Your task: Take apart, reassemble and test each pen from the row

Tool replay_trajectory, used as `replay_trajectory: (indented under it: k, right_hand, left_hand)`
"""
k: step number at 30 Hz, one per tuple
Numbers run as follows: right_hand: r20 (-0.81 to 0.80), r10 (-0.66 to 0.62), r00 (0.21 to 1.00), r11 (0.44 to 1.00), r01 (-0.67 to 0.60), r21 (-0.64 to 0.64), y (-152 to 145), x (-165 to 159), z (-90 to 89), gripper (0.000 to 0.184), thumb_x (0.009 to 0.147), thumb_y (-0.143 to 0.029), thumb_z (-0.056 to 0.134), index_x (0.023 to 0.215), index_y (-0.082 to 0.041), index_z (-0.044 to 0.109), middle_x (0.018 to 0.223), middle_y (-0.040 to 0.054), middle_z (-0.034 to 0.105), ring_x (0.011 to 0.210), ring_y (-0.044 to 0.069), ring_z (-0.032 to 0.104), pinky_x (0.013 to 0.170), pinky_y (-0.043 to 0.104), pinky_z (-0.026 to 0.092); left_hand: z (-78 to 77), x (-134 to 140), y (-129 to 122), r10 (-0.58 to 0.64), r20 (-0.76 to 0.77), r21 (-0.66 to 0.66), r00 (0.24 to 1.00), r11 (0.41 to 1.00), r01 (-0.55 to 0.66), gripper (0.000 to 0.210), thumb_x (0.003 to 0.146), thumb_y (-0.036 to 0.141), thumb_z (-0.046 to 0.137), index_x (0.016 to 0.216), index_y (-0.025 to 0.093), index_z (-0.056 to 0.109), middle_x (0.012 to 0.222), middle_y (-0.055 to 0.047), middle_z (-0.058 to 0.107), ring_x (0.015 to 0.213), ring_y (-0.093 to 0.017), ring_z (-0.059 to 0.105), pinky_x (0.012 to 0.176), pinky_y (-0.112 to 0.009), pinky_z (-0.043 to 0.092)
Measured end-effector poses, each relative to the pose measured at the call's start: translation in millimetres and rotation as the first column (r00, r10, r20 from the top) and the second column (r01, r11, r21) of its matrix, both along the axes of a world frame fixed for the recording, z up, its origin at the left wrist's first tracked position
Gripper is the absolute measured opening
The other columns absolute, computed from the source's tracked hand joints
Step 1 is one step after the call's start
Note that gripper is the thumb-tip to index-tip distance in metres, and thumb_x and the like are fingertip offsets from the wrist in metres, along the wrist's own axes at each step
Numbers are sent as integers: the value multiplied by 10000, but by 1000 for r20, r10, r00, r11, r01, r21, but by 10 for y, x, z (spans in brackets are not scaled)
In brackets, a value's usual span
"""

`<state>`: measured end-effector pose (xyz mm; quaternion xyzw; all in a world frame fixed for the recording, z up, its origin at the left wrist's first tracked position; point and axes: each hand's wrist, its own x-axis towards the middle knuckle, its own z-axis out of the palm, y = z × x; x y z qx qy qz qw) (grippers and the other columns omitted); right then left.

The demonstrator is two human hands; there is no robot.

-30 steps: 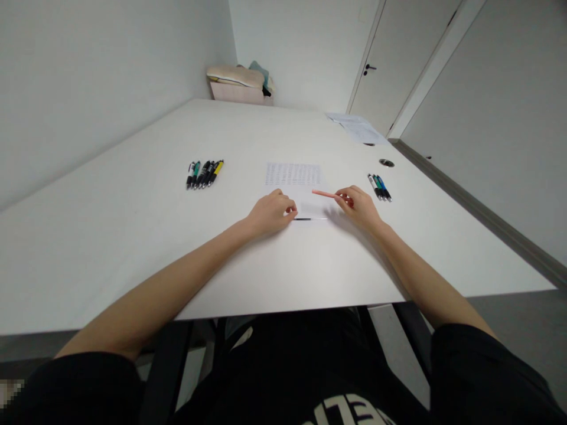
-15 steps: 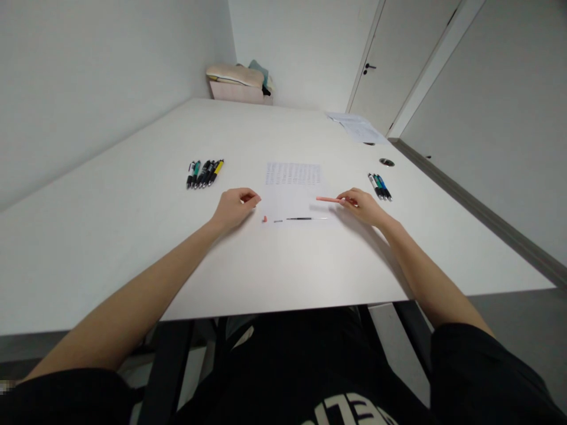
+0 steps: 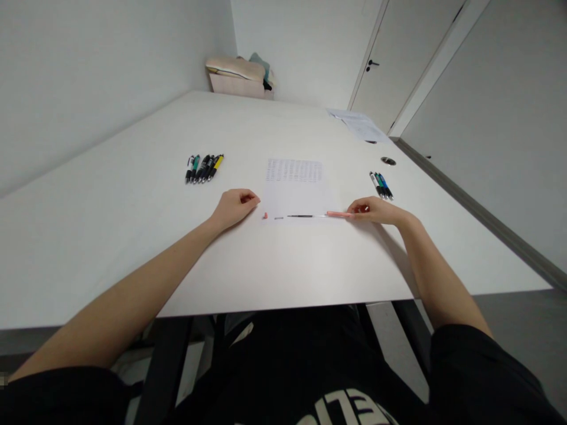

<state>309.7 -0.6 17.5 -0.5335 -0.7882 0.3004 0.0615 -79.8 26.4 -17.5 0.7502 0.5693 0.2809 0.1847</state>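
While the left hand [image 3: 236, 208] rests curled, apparently empty, fingertips together, the right hand [image 3: 374, 210] has its grip closed on the pink tube [image 3: 339, 214] beside the refill [image 3: 303, 216], seemingly for placement; release calls for steadiness.

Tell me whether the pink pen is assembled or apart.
Apart: the refill and small red piece lie outside the pink barrel held by the right hand.

1 head-worn view from close above the table [image 3: 283, 265], forward and down
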Motion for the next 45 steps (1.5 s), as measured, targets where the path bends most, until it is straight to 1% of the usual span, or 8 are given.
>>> replay_trajectory:
  k: [6,14,19,22,24,27,30,45]
  right_hand:
    - [-12,-29,1000,997,28,-66,0,41,-17,401,697,-510,602,932,-191,666,794,38,649,676,150,532,585,271,371]
    - [-28,-44,999,998,42,-56,-16,35,-11,344,678,-454,640,907,-198,667,742,26,641,634,138,530,537,254,361]
    - [-176,-134,975,991,135,-5,48,85,-97,304,698,-444,615,815,-165,637,654,7,582,571,108,484,511,240,339]
    - [-382,-233,894,967,253,2,114,96,-213,234,703,-387,603,736,-156,581,591,-23,507,521,76,415,486,225,295]
    - [-494,-315,811,943,326,-68,160,92,-295,198,704,-358,584,712,-165,541,526,-51,437,454,55,337,441,217,227]
    - [-611,-385,692,912,388,-135,218,82,-381,164,688,-318,580,678,-177,498,484,-66,382,412,47,290,412,215,173]
    - [-656,-411,633,899,401,-176,248,80,-403,175,670,-307,590,644,-183,470,491,-59,382,402,46,286,400,218,168]
    - [-632,-401,664,904,398,-155,241,51,-384,176,661,-328,593,641,-185,492,493,-50,388,415,54,296,405,221,179]
  left_hand:
    - [19,7,-15,-4,-8,-10,1000,1000,4,280,754,379,533,812,158,693,705,-44,681,629,-152,572,638,-275,412]
    - [17,6,-15,-5,23,-9,1000,1000,6,260,746,380,548,783,168,693,639,-26,663,582,-147,560,607,-265,408]
    - [-12,-7,11,-5,70,-30,998,1000,8,259,737,381,559,776,160,689,631,-25,657,577,-143,561,610,-266,411]
    - [-63,-38,65,-7,134,-58,991,998,14,261,730,381,565,771,150,679,619,-25,647,569,-139,564,594,-260,415]
    - [-96,-62,103,-12,176,-72,984,997,25,270,730,390,569,775,145,674,625,-29,644,569,-137,565,578,-255,414]
    - [-123,-86,135,-12,206,-78,978,997,28,276,732,394,574,786,142,672,611,-28,634,557,-128,556,559,-249,408]
    - [-121,-89,137,-6,214,-82,977,996,24,266,725,385,580,783,143,674,597,-26,627,544,-123,547,551,-248,407]
    - [-87,-68,107,-14,225,-101,974,994,37,278,714,402,590,771,142,673,595,-25,626,544,-122,545,549,-245,408]
